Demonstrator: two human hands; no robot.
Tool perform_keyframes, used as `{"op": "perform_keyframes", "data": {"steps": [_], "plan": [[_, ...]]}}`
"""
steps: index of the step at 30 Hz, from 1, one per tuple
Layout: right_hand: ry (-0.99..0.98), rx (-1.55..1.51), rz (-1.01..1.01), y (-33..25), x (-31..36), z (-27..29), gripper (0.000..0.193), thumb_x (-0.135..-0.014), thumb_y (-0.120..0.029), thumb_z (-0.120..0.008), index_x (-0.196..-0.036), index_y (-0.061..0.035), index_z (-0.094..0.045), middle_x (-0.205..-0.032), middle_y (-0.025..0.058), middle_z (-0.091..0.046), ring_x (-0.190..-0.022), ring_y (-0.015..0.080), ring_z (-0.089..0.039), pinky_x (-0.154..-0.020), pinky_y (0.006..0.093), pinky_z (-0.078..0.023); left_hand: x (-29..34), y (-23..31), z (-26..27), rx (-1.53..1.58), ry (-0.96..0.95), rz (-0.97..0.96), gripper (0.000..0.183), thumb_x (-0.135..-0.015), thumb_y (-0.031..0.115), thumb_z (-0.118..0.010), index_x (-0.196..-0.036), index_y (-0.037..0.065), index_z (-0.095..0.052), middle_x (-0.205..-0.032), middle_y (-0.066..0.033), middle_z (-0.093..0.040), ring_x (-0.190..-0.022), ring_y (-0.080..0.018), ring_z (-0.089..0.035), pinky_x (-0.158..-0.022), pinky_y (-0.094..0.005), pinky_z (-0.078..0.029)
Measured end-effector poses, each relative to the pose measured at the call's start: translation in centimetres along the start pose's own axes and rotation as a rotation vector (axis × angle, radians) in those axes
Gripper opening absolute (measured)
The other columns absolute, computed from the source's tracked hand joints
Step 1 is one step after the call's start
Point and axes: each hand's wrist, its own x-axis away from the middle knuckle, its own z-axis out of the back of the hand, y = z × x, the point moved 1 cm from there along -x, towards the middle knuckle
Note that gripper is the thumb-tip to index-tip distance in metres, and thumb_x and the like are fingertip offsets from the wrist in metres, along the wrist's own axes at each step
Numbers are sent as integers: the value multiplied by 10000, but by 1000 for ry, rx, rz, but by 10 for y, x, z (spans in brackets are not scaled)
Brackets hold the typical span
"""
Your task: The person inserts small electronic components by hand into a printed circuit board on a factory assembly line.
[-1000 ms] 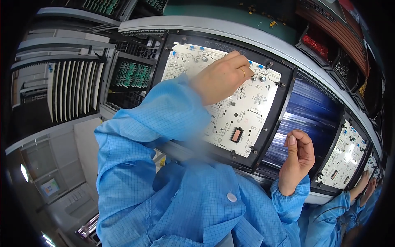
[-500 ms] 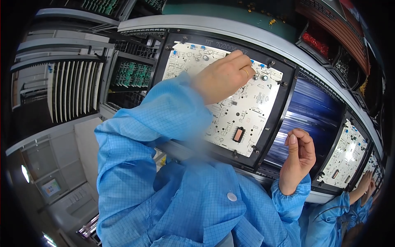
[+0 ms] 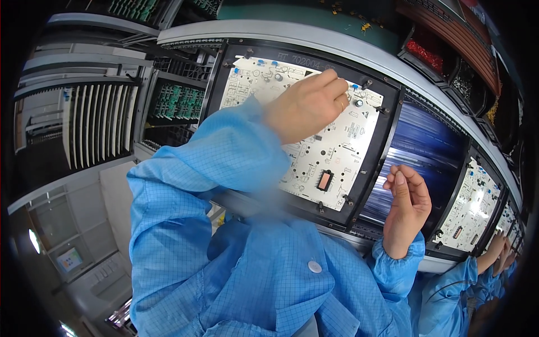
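My left hand (image 3: 310,105) reaches across the upper part of a white circuit board (image 3: 303,163), its fingers bent and pressed together at the surface. Whatever those fingertips hold, if anything, is hidden behind the knuckles. Small blue parts, round capacitors and a chip with an orange-pink top (image 3: 324,180) sit on this board, which lies in a black frame (image 3: 368,140). Off to the right, my right hand (image 3: 407,213) hovers over a dark blue shiny surface (image 3: 424,146). Its fingers curl in and meet the thumb; I cannot make out what they pinch.
A metal rail (image 3: 314,42) runs behind the frame. Bins with red parts (image 3: 424,53) and dark parts stand at the far right. Racks of upright boards (image 3: 101,123) and green boards (image 3: 178,102) are at left. Farther right lies another white board (image 3: 469,208), near another person's hand (image 3: 493,251).
My left hand has shifted slightly along the top of the board, still bent over it. The right hand has risen slightly, its fingers drawn closer to the thumb.
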Motion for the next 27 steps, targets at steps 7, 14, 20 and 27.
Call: {"op": "perform_keyframes", "data": {"steps": [7,14,20,27], "plan": [[-9,-41,-45,17,-12,24,230,-915,-45,-623,-1129,35,-644,-919,101,-688,-793,121,-603,-738,246,-503,9,10,16,107,173,95,232,-846,38,-617,-1063,-44,-611,-1011,-121,-569,-981,-293,-551,-863,-354,-497],[-47,32,-91,2,-17,9,212,-924,-31,-601,-1111,68,-619,-955,129,-694,-843,147,-640,-768,261,-530,48,31,30,324,-106,206,180,-845,57,-641,-1008,-15,-609,-1004,-120,-564,-983,-299,-545,-862,-366,-480],[-154,483,208,-3,-30,-25,152,-907,-19,-614,-1051,29,-622,-988,112,-701,-849,122,-658,-751,254,-525,53,29,20,333,-59,208,151,-831,47,-650,-967,-7,-610,-969,-102,-558,-963,-278,-552,-854,-356,-484],[-175,930,506,-7,-41,-45,138,-809,12,-683,-945,-5,-672,-821,113,-630,-715,219,-642,-641,296,-512,56,26,40,495,16,288,156,-793,18,-676,-928,-3,-601,-952,-118,-585,-918,-298,-566,-810,-346,-483]]}}
